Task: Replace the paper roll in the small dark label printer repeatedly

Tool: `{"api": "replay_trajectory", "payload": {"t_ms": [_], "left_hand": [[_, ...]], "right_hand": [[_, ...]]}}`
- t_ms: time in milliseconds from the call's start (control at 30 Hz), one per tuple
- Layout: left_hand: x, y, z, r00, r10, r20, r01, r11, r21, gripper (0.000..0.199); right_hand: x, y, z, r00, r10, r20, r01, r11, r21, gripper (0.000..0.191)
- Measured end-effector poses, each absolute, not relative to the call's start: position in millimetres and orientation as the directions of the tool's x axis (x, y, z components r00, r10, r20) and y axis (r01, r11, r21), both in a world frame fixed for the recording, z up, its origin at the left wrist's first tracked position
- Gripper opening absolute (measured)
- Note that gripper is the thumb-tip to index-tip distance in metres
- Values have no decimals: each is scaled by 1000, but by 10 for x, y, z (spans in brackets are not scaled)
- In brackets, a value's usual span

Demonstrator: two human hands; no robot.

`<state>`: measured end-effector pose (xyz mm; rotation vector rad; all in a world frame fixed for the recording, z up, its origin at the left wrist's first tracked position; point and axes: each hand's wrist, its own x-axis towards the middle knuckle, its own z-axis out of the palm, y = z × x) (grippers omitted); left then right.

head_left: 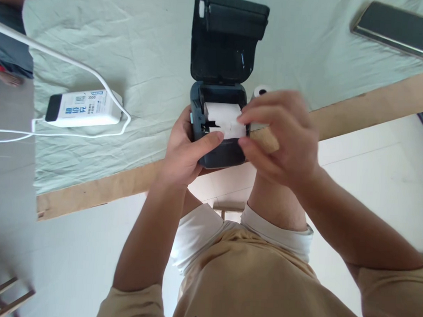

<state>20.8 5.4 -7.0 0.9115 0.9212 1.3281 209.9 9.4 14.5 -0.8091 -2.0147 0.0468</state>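
A small black thermal printer (pixel 220 156) is tilted at the table's edge with its lid (pixel 225 56) swung up and back. Inside its bay sits a white paper roll (pixel 222 113), with a torn dark gap at the left of the paper. My left hand (pixel 187 150) grips the printer's left side, its thumb resting over the front edge of the paper. At the right side is my right hand (pixel 286 136), slightly blurred, with thumb and index finger apart and their tips at the right edge of the paper. Whether those tips press on it is hard to see.
Behind my right hand stands another white roll (pixel 260 91). A white power bank (pixel 89 109) with a white cable (pixel 78 63) lies to the left on the green cloth (pixel 149 43). A dark flat case (pixel 399 29) is far right. The wooden table edge (pixel 101 186) runs below.
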Motion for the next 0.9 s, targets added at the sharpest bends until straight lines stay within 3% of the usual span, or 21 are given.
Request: {"api": "replay_trajectory", "payload": {"t_ms": [233, 467, 600, 733, 900], "left_hand": [[188, 118, -125, 70, 997, 36, -344, -10, 939, 60], [137, 132, -200, 88, 994, 60, -335, -27, 942, 59], [132, 131, -217, 112, 988, 104, -357, -58, 932, 61], [171, 69, -144, 93, 994, 59, -373, -20, 928, 41], [209, 15, -51, 85, 995, -45, -359, 72, 930, 34]], "right_hand": [[2134, 380, 438, -270, 727, 632, 560, 652, -511, 45], [2150, 189, 77, -105, 757, 645, 342, 636, -691, 30], [2111, 86, -30, -78, 892, 446, 220, 452, -865, 17], [2045, 86, 11, -113, 956, 272, 157, 287, -945, 46], [2047, 146, 85, -155, 975, 156, 191, 185, -964, 48]]}}
